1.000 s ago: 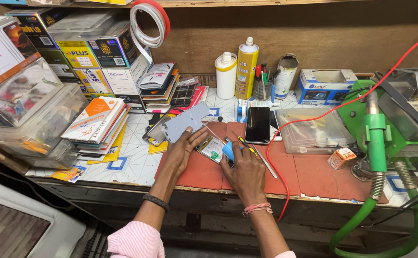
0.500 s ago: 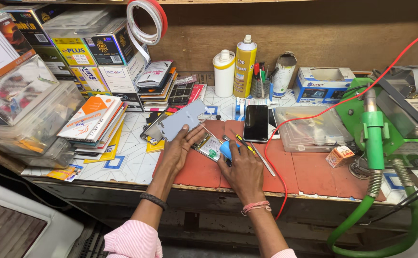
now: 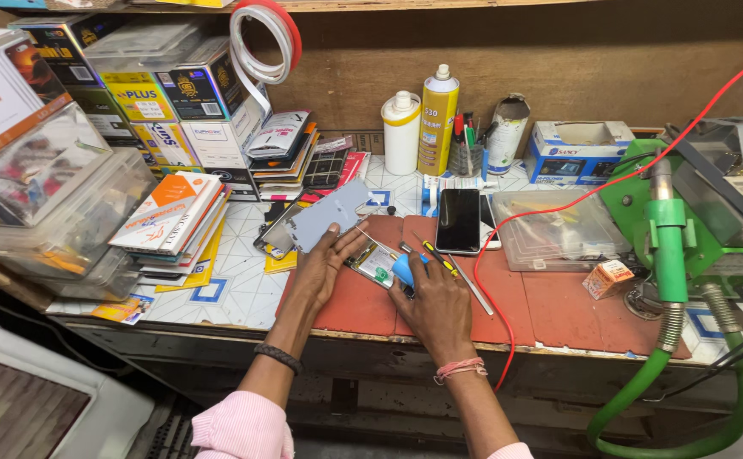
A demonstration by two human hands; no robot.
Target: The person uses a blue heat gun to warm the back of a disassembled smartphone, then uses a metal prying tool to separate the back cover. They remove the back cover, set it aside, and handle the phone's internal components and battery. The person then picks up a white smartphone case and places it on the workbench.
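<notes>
1. Phone work sits at the middle of the red rubber mat [image 3: 558, 310] on my surface: a small opened phone body with a shiny inner plate and a green spot [image 3: 374, 263] lies slanted on the mat, its long axis running from upper left to lower right.
2. Taking that opened phone as the landmark, my left hand [image 3: 320, 268] lies just left of it, fingers spread and nearly flat, fingertips touching its left edge to steady it; the hand grips nothing.
3. My right hand [image 3: 435, 302] lies just right of and below the phone, curled loosely over a small blue plastic tool [image 3: 403, 270] whose tip meets the phone's lower right end. How firmly I pinch it I cannot tell, as my knuckles hide the fingertips.
4. Both hands are about equally near; the right one covers the phone's near end.
5. Up and left of the phone, a grey-blue flat back cover [image 3: 329, 212] lies tilted, near my left fingertips but apart from them.
6. Just right of the phone lies a yellow-and-black-handled screwdriver [image 3: 435, 255], and beyond it a dark-screened black smartphone [image 3: 459, 220] lying upright on the mat.
</notes>
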